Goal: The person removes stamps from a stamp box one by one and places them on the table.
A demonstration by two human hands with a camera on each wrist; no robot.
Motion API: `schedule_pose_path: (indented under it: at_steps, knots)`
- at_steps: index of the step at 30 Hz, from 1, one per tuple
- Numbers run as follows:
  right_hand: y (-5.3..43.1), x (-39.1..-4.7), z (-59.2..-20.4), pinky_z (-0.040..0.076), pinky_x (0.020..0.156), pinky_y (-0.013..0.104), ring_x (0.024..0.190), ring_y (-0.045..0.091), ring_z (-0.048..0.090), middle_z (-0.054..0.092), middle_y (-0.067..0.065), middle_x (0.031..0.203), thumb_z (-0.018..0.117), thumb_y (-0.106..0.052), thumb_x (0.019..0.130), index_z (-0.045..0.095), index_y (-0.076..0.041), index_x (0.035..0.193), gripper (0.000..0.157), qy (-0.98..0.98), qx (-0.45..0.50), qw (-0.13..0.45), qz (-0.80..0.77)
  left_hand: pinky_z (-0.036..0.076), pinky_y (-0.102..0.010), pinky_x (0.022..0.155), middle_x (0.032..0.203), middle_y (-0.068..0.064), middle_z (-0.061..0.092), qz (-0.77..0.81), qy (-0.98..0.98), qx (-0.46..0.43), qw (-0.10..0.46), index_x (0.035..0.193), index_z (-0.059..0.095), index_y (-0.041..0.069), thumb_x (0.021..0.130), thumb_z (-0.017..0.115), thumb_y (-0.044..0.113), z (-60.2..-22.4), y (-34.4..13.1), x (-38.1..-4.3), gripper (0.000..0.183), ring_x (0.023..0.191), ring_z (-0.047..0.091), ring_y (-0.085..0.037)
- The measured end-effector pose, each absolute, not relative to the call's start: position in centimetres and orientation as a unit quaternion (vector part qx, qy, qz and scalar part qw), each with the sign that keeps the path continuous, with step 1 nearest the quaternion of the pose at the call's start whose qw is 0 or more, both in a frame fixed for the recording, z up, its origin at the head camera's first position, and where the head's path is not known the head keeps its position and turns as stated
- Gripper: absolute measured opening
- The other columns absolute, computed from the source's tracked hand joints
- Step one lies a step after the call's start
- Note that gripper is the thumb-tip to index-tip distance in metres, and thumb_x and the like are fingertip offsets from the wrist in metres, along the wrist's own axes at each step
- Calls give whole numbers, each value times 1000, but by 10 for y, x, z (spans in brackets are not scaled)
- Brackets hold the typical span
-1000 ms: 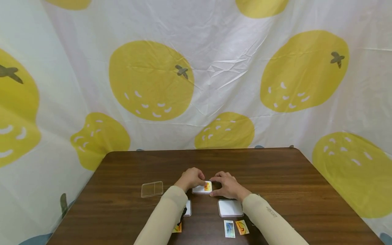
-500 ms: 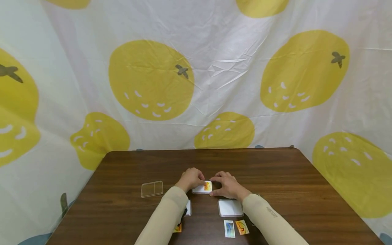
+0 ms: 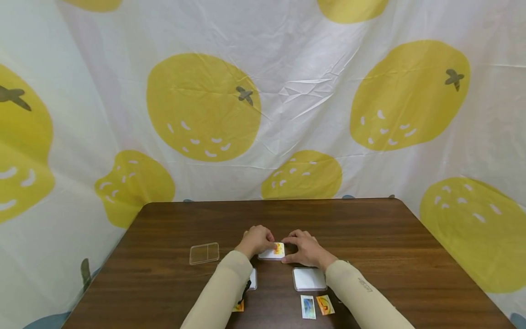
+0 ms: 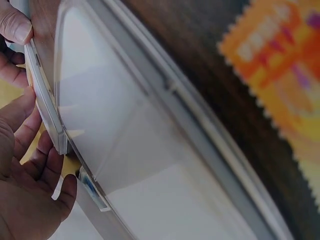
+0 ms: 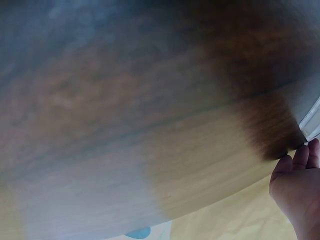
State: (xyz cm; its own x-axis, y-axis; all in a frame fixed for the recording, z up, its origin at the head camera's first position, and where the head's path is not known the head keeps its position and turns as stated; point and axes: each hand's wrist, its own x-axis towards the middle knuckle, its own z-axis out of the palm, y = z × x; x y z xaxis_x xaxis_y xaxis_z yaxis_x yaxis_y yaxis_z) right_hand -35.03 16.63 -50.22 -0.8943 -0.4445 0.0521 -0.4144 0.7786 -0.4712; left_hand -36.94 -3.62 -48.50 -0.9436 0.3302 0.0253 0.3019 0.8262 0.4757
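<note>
A flat clear-rimmed plastic case (image 3: 266, 256) with a white inside lies between both hands. An orange and yellow stamp (image 3: 280, 249) sits on its right part. My left hand (image 3: 255, 240) holds the case from the far left, its thumb down on the stamp's left side. My right hand (image 3: 306, 250) grips the case's right edge between thumb and fingers. In the left wrist view the same case (image 4: 45, 102) shows edge-on, with left-hand fingertips against it. In the right wrist view only a corner of the case (image 5: 312, 120) shows by the right fingers (image 5: 300, 157).
A clear lid (image 3: 204, 254) lies on the brown table (image 3: 370, 228) at left. Another white case (image 3: 309, 279) is near the right forearm, above a blue stamp (image 3: 307, 307) and an orange stamp (image 3: 325, 305). The left sleeve partly covers a third case (image 3: 253, 279) and another stamp (image 3: 239, 306).
</note>
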Motion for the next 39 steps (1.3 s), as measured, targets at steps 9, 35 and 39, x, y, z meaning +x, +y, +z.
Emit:
schedule_pose_path:
  at_steps: [9, 35, 39]
  knots:
    - [166, -351, -504, 31, 104, 55, 124, 32, 43, 52, 7, 131, 82, -45, 79, 67, -18, 127, 57, 944, -231, 25, -236, 40, -50, 89, 84, 4, 68, 248, 954, 168, 14, 82, 76, 15, 82, 79, 25, -483, -36, -366, 10, 92, 59, -24]
    - [166, -350, -501, 31, 103, 55, 124, 33, 43, 52, 9, 131, 82, -45, 79, 66, -15, 128, 60, 944, -230, 32, -233, 38, -49, 85, 81, 8, 62, 253, 952, 174, 21, 79, 70, 19, 78, 83, 24, -488, -35, -373, 14, 87, 55, -20]
    - [166, -350, -501, 31, 103, 56, 125, 34, 43, 52, 9, 131, 82, -45, 79, 65, -14, 129, 62, 944, -232, 31, -231, 39, -47, 84, 80, 8, 60, 253, 951, 179, 15, 77, 68, 19, 79, 81, 22, -485, -34, -371, 14, 85, 55, -18]
